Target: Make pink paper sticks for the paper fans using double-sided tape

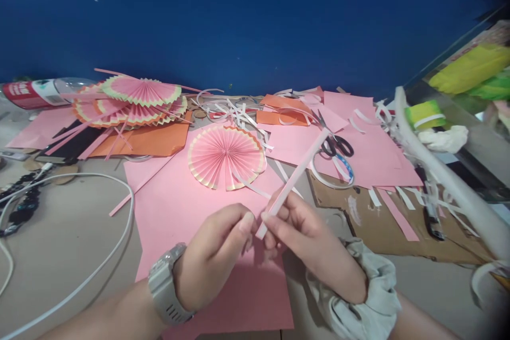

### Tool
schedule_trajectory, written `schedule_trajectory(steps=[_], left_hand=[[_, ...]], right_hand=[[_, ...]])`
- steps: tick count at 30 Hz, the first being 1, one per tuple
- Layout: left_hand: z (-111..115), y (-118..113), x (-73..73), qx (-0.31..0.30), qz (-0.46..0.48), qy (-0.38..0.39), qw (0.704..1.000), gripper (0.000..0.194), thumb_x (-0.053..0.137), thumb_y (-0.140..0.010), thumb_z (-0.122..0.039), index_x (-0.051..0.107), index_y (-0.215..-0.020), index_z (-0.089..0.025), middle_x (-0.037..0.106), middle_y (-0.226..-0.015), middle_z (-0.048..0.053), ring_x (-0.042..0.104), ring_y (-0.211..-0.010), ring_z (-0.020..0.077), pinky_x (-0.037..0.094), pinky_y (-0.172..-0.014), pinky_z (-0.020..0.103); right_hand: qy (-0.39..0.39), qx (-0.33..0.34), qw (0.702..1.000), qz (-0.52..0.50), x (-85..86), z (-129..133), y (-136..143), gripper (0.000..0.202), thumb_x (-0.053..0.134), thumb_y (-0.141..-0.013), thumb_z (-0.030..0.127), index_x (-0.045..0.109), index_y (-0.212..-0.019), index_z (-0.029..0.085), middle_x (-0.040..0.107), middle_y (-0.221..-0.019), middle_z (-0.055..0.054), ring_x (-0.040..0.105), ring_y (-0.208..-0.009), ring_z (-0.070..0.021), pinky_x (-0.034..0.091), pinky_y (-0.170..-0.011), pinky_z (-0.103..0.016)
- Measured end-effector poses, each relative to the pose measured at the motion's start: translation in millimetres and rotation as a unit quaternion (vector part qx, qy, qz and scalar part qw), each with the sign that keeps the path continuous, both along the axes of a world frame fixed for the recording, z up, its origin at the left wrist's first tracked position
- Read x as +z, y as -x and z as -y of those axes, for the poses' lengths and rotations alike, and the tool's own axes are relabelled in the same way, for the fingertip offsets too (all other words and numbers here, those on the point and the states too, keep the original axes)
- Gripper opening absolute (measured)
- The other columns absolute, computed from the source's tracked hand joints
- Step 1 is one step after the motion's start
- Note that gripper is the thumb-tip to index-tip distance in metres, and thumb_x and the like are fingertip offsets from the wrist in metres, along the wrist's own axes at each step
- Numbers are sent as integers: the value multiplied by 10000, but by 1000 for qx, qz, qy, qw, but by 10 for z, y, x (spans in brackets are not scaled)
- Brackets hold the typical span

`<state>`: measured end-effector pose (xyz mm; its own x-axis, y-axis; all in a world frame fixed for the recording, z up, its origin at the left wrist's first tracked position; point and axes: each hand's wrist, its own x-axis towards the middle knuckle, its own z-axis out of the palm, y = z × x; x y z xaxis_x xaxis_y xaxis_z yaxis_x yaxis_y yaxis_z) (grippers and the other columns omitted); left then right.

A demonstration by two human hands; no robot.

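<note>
My right hand (292,220) pinches a narrow folded strip of pale pink paper (298,178) near its lower end; the strip slants up and to the right. Close beside it, my left hand (223,247) is closed, thumb against curled fingers, and whatever those fingers may hold is hidden. Both hands are above a large sheet of pink paper (171,239). Just beyond them lies a round pleated pink paper fan (227,156) with a pale yellow edge. A thin white strip (255,188) runs from the fan toward my right hand.
Black-handled scissors (337,144) and a roll of tape (332,170) lie to the right, near cardboard (370,223) and a cutter (432,218). Finished-looking pleated fans (131,101) are stacked at back left beside a bottle (43,93). A white cable (129,212) loops at left.
</note>
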<state>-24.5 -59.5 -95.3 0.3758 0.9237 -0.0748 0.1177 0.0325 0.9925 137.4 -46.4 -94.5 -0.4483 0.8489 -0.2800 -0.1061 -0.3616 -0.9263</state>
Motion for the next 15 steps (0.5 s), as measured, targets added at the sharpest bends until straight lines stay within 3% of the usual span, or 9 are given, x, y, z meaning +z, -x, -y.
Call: schedule_trajectory(steps=[3, 8, 11, 13, 15], left_hand=[[56, -12, -6, -48, -4, -14, 999, 308, 288, -963, -268, 525, -790, -175, 534, -741, 30, 504, -682, 140, 405, -685, 281], [69, 1, -38, -73, -29, -23, 997, 229, 315, -957, -253, 504, -851, -180, 531, -775, 27, 515, -717, 141, 404, -699, 280], [68, 10, -36, -68, -59, -25, 996, 222, 300, -960, -253, 474, -839, -189, 508, -758, 13, 496, -700, 134, 393, -678, 270], [73, 9, -31, -52, -74, -23, 996, 219, 293, -963, -258, 454, -828, -198, 497, -749, 4, 481, -682, 129, 387, -666, 266], [77, 2, -28, -33, -87, -25, 995, 223, 292, -965, -266, 441, -810, -203, 481, -741, -3, 471, -673, 127, 381, -660, 265]], right_hand=[[-12, -34, 999, 0, 17, -24, -21, 154, 515, -872, 315, 440, -809, 195, 541, -509, 82, 542, -411, -62, 472, -438, -169], [-15, -26, 999, 11, 19, -27, -25, 156, 545, -852, 321, 454, -808, 202, 517, -504, 88, 512, -390, -65, 455, -400, -179], [-33, -19, 998, 44, 3, 4, -40, 179, 465, -893, 364, 436, -811, 208, 506, -511, 73, 503, -400, -75, 449, -400, -196], [-91, -67, 988, 105, -7, 36, -58, 189, 392, -923, 364, 404, -802, 220, 475, -536, 66, 481, -414, -78, 437, -411, -209], [-224, -136, 943, 205, -14, 67, -77, 101, 416, -916, 302, 406, -843, 232, 485, -626, 41, 508, -510, -96, 452, -484, -236]])
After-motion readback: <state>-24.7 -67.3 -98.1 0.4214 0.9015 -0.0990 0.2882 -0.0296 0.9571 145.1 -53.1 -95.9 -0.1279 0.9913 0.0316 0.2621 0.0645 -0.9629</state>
